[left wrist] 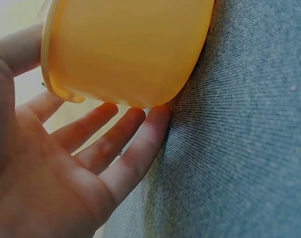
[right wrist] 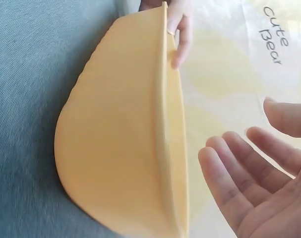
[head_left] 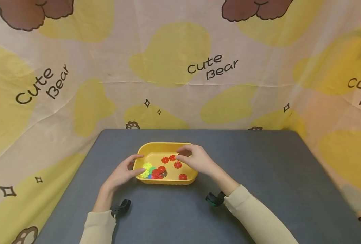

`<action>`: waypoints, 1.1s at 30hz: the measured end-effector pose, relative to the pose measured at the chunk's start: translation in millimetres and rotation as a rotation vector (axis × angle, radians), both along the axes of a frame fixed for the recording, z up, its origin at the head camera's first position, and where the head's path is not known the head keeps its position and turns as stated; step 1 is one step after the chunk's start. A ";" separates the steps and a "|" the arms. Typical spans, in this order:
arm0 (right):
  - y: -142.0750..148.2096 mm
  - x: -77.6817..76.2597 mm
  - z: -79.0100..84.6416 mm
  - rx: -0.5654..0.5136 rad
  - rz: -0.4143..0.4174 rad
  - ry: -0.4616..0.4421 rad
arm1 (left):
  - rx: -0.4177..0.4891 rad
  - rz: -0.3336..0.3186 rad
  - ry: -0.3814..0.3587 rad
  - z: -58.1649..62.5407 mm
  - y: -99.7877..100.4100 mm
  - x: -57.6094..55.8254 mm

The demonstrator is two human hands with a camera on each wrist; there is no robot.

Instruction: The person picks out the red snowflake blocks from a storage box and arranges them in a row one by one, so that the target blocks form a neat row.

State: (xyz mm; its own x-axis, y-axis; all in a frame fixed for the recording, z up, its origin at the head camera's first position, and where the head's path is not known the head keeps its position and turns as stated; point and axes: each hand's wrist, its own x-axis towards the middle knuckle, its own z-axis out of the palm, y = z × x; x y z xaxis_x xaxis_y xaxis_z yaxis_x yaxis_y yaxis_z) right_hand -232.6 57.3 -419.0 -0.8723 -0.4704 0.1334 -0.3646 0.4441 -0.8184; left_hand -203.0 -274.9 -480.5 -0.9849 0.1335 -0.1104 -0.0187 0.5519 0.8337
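Note:
A yellow plastic tray [head_left: 168,182] stands on the table with its long side towards me. My left hand [head_left: 122,173] holds its left end, thumb and index finger reaching over the rim. In the left wrist view, other fingertips [left wrist: 135,119] touch the outer wall. My right hand [head_left: 200,161] hovers over the tray's right part, fingers loosely bent, and the right wrist view shows nothing in it. Several red snowflake discs [head_left: 177,165] lie scattered on the tray floor. Yellow-green snowflake discs [head_left: 147,166] are heaped at the left with red, green, blue and dark ones.
The dark grey tabletop [head_left: 168,213] extends around the tray on all sides. Behind and beside it hangs a cloth [head_left: 174,54] printed with yellow patches and "Cute Bear" lettering. A black strap device [head_left: 215,200] sits at each wrist.

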 end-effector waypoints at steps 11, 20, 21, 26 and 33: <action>-40.2 -9.3 -21.0 0.023 0.074 -0.025 | 0.025 -0.006 -0.028 0.8 1.0 -0.8; -63.4 -12.5 -40.3 0.132 0.134 -0.039 | 0.019 0.004 -0.041 -0.3 0.4 0.4; -65.5 -12.8 -41.9 0.148 0.139 -0.043 | 0.019 0.003 -0.042 -0.1 0.3 0.6; -75.3 -17.8 -49.1 0.245 0.140 -0.058 | 0.017 -0.006 -0.038 0.7 -0.4 1.2; -83.3 -25.4 -52.0 0.374 0.159 -0.007 | 0.051 -0.019 -0.041 1.2 0.6 1.3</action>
